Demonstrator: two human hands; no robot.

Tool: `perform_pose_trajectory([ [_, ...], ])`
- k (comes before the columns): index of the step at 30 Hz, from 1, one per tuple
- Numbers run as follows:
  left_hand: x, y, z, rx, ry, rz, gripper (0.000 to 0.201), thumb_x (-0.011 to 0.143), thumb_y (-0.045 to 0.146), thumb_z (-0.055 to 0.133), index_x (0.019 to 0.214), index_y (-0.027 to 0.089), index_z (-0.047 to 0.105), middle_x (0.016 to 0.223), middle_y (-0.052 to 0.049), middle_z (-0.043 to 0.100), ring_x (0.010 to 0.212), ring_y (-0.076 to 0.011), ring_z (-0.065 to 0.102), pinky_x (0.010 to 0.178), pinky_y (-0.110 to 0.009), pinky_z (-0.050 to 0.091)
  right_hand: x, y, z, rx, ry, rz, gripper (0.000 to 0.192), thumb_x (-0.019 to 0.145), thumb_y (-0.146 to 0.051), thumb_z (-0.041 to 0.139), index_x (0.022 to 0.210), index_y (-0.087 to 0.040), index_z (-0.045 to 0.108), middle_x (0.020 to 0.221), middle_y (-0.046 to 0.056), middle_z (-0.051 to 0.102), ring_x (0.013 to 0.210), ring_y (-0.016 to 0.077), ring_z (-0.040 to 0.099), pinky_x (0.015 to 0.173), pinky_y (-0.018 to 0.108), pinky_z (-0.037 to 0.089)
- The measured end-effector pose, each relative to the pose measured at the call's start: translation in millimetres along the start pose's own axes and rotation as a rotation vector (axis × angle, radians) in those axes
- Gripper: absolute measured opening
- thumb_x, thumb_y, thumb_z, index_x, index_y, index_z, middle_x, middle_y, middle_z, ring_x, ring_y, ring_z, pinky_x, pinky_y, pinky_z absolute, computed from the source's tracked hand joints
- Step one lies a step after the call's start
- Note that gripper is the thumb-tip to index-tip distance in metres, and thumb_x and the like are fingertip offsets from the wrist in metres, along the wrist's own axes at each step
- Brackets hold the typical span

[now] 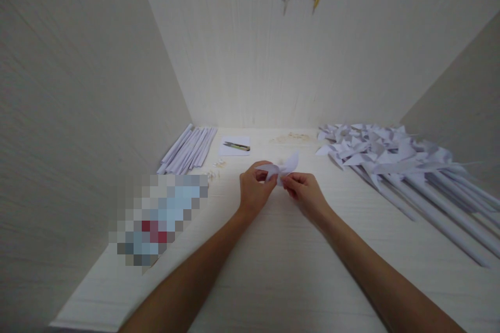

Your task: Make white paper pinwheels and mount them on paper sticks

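Head view — paper pinwheel (282, 167) between hands

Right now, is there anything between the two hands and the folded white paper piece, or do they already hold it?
Nothing visible stands between them. The left hand and the right hand both pinch the folded paper piece directly, above the table. The cutter and the finished pinwheels lie apart from it.

Both forearms are bare to the picture's edge, no sleeves showing; the left hand (255, 190) and right hand (307, 193) wear nothing.
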State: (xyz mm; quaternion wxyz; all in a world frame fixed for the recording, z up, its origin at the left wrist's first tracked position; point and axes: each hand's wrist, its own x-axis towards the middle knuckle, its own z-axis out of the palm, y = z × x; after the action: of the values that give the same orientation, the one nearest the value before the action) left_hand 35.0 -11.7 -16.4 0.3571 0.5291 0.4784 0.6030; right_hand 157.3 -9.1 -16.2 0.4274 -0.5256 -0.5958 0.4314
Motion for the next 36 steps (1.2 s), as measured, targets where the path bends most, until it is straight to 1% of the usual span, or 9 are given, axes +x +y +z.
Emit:
perform_pose_trajectory([
  [3,0,0,0.8,0.003,0.0,0.004,0.022,0.058,0.012,0.062,0.08,0.015,0.062,0.067,-0.001,0.066,0.059,-0.0129,0.063,0.058,-0.023,0.052,-2,0,1,0.106,0.006,0.074,0.025,0.064,-0.035,0.05,0.045,-0.019,0.046,0.037,-0.004,0.037,0.035,0.0076,0.026,0.037,0.023,0.017],
  [7,0,0,1.4,-0.004,0.007,-0.005,0.021,0.058,0.012,0.062,0.079,0.014,0.062,0.067,-0.001,0.067,0.06,-0.0127,0.064,0.057,-0.022,0.052,-7,-8,0,-0.191,0.168,-0.206,0.023,0.062,-0.028,0.053,0.043,-0.018,0.047,0.043,-0.001,0.042,0.043,0.0083,0.031,0.042,0.023,0.02],
  [13,-1,-1,0.4,0.024,0.004,0.004,0.026,0.06,0.014,0.062,0.085,0.013,0.061,0.066,-0.002,0.067,0.059,-0.0133,0.064,0.059,-0.023,0.052,-3,-9,0,0.157,-0.048,0.17,0.025,0.064,-0.035,0.05,0.046,-0.02,0.044,0.037,-0.004,0.036,0.033,0.0069,0.024,0.036,0.023,0.018],
  [18,0,0,0.6,-0.001,0.023,-0.013,0.025,0.059,0.014,0.063,0.083,0.014,0.062,0.065,-0.001,0.066,0.058,-0.0132,0.063,0.058,-0.023,0.052,-9,-7,-1,-0.31,0.165,-0.297,0.024,0.068,-0.026,0.051,0.047,-0.018,0.044,0.047,0.001,0.046,0.045,0.0094,0.035,0.045,0.024,0.025],
  [20,0,1,0.4,-0.005,0.039,-0.023,0.026,0.058,0.014,0.064,0.084,0.014,0.062,0.063,0.0,0.066,0.057,-0.0131,0.063,0.057,-0.022,0.052,-10,-9,0,-0.376,0.185,-0.357,0.025,0.068,-0.024,0.051,0.046,-0.018,0.043,0.048,0.001,0.046,0.046,0.0096,0.035,0.047,0.024,0.026],
  [25,1,1,-0.8,0.026,0.019,0.006,0.027,0.06,0.015,0.063,0.087,0.014,0.062,0.065,-0.001,0.066,0.058,-0.0134,0.064,0.058,-0.023,0.052,-3,-14,2,0.135,-0.064,0.191,0.022,0.066,-0.028,0.048,0.047,-0.02,0.042,0.039,-0.005,0.036,0.034,0.0068,0.024,0.036,0.023,0.018],
  [27,1,0,-1.0,0.042,0.007,0.021,0.027,0.06,0.015,0.063,0.087,0.014,0.063,0.065,-0.001,0.067,0.058,-0.0132,0.064,0.058,-0.022,0.052,-1,-14,1,0.222,-0.11,0.289,0.021,0.066,-0.029,0.047,0.048,-0.021,0.041,0.038,-0.005,0.034,0.032,0.0064,0.021,0.035,0.023,0.015],
  [33,1,-1,-1.0,-0.006,0.005,-0.004,0.027,0.06,0.016,0.063,0.087,0.014,0.061,0.062,0.0,0.065,0.055,-0.0124,0.063,0.055,-0.021,0.051,-7,-11,-5,-0.381,0.127,-0.351,0.021,0.067,-0.024,0.05,0.048,-0.018,0.047,0.05,0.001,0.047,0.047,0.0099,0.036,0.047,0.025,0.025],
  [36,1,0,-1.2,-0.002,0.009,-0.001,0.028,0.059,0.016,0.063,0.087,0.014,0.061,0.062,0.0,0.066,0.056,-0.0127,0.063,0.055,-0.021,0.052,-7,-13,-4,-0.327,0.108,-0.284,0.024,0.068,-0.024,0.05,0.045,-0.018,0.046,0.045,0.0,0.044,0.044,0.0094,0.034,0.046,0.025,0.025],
])
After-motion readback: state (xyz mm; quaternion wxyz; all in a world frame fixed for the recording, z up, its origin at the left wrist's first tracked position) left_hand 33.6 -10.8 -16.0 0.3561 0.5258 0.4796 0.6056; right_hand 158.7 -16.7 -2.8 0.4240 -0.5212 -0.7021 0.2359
